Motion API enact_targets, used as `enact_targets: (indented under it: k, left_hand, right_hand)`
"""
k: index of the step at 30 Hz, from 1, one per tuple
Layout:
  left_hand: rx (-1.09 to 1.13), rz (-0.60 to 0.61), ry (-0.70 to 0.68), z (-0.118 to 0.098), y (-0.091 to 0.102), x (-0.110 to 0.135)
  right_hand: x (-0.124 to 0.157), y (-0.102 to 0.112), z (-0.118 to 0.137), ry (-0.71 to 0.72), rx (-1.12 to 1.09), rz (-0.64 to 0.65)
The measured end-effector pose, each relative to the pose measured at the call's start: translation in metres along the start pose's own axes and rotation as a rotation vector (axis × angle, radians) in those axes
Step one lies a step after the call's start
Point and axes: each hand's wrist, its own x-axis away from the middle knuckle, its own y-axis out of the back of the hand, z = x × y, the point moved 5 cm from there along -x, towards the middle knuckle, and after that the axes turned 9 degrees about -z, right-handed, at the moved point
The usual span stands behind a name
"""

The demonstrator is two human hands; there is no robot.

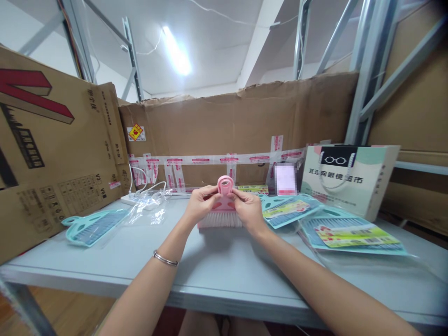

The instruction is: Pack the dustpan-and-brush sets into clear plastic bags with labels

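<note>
A pink hand brush (224, 204) with white bristles is held upright over the middle of the table, its looped handle end at the top and bristles downward. A thin pink edge beside the bristles may belong to a dustpan, which I cannot make out. My left hand (204, 204) is closed on the brush's left side, thumb and fingers near the handle. From the right, my right hand (248, 207) pinches it at the same height. Right of it lie turquoise dustpan-and-brush sets (289, 210) in clear bags with printed labels.
Another turquoise set (94, 227) lies at the left on the grey table (210, 273). Behind it are a white power strip (131, 199) and crumpled clear plastic (150, 207). A paper bag (350, 179) stands at the back right. Cardboard (217, 126) walls the back and left.
</note>
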Motion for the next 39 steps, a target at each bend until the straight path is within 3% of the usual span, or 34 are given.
enact_targets:
  k: [10,18,23,29,36,39]
  left_hand:
    - [-0.025,-0.013,-0.001,-0.003,-0.001,0.0]
    - [-0.042,-0.041,0.047,0.003,0.0,-0.001]
    - [-0.039,-0.097,0.096,0.017,0.006,-0.004]
    - [-0.022,-0.01,0.232,0.041,0.003,-0.004]
    - [-0.049,0.021,0.203,0.046,0.004,-0.004]
    - [-0.043,0.095,0.186,0.045,0.001,-0.003]
  right_hand:
    - [0.0,0.0,0.004,0.086,0.064,-0.039]
    - [-0.004,-0.001,0.004,0.057,0.016,0.102]
    - [-0.01,0.003,-0.014,0.061,0.19,0.155]
    - [-0.013,0.003,-0.031,0.048,0.255,0.184]
    - [-0.015,0.009,-0.034,0.051,0.349,0.116]
    - [-0.015,0.008,-0.035,0.062,0.318,0.159]
